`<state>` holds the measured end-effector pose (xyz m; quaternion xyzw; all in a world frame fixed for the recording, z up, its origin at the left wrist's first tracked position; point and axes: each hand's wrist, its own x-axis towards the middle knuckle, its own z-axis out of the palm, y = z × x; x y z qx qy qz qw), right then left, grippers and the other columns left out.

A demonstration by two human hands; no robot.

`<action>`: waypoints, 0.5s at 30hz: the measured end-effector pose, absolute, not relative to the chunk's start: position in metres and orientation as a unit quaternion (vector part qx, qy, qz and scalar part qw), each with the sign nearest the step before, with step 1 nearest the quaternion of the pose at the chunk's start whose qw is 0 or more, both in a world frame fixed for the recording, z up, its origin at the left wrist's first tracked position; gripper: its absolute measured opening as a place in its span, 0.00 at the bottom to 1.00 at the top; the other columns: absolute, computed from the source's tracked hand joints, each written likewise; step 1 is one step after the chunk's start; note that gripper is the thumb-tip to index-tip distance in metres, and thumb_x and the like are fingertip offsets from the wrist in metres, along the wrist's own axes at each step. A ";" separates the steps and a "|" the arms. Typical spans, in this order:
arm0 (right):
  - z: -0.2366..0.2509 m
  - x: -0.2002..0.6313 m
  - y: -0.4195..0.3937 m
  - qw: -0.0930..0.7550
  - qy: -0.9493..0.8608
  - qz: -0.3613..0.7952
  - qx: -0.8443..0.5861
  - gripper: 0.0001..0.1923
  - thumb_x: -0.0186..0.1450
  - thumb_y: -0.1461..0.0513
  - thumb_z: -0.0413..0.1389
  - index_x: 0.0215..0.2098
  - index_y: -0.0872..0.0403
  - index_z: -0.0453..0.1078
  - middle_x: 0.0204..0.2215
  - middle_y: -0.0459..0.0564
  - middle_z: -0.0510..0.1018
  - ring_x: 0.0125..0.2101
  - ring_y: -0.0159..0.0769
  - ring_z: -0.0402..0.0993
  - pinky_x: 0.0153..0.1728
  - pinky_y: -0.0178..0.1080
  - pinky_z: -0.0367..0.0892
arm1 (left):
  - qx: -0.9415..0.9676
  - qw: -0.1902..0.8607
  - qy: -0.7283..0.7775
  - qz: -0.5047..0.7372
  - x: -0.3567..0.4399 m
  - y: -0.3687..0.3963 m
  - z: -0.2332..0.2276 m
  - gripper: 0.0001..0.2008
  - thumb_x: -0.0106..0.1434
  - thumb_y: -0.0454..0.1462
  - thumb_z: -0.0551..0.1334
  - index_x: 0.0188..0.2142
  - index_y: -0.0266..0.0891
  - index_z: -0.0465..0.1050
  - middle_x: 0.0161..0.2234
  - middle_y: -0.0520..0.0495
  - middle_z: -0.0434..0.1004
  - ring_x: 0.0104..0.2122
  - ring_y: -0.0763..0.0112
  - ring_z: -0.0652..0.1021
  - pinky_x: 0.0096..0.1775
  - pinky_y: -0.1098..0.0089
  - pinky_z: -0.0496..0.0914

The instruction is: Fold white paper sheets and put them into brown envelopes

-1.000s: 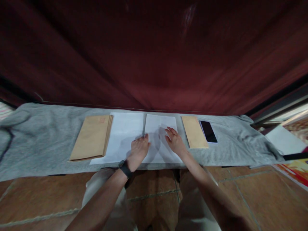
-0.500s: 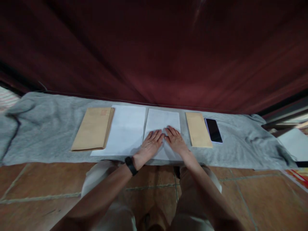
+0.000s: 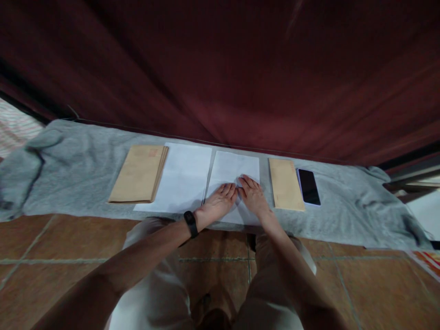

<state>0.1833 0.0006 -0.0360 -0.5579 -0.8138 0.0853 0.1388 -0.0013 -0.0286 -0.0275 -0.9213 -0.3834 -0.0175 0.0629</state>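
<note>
A white sheet of paper point(image 3: 237, 164) lies in front of me, with both of my hands on it. My left hand point(image 3: 219, 201), with a black band on its wrist, rests palm down across the sheet's middle, fingers stretched out. Beside it my right hand point(image 3: 253, 197) lies flat too, its fingertips close to those of the left. The paper under the palms is hidden. To the left is more white paper point(image 3: 187, 176), partly under a stack of brown envelopes point(image 3: 139, 176). Right of the sheet lies a brown envelope point(image 3: 286, 185).
A phone point(image 3: 309, 187) with a dark screen lies just right of the single envelope. Everything rests on a grey cloth point(image 3: 82, 156) over a long narrow surface. Behind it hangs a dark red curtain point(image 3: 220, 82). Below is a tiled floor point(image 3: 79, 238).
The view has tilted slightly. Both hands stay flat on the sheet, the left a little nearer the right. The left forearm has swung outward to the left.
</note>
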 end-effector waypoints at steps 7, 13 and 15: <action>-0.041 0.179 0.003 0.160 -0.814 0.077 -0.553 0.23 0.76 0.62 0.45 0.66 0.58 0.65 0.68 0.58 0.64 0.68 0.46 0.59 0.66 0.50 0.59 | -0.928 0.062 -0.368 -0.007 0.008 -0.020 -0.010 0.18 0.70 0.27 0.51 0.55 0.28 0.72 0.54 0.31 0.77 0.57 0.55 0.76 0.58 0.56 0.70; -0.048 0.177 0.007 0.161 -0.813 0.055 -0.557 0.25 0.75 0.63 0.43 0.69 0.56 0.61 0.70 0.58 0.61 0.70 0.45 0.54 0.69 0.52 0.53 | -0.912 0.036 -0.403 -0.069 0.002 -0.012 -0.019 0.18 0.74 0.36 0.52 0.59 0.30 0.68 0.61 0.32 0.72 0.63 0.55 0.71 0.65 0.53 0.62; -0.049 0.178 0.008 0.154 -0.814 0.050 -0.558 0.26 0.75 0.62 0.43 0.70 0.54 0.60 0.71 0.56 0.60 0.70 0.46 0.54 0.69 0.53 0.52 | -0.901 0.027 -0.425 -0.084 0.000 -0.011 -0.025 0.22 0.75 0.40 0.51 0.62 0.31 0.66 0.66 0.32 0.65 0.67 0.54 0.65 0.68 0.51 0.57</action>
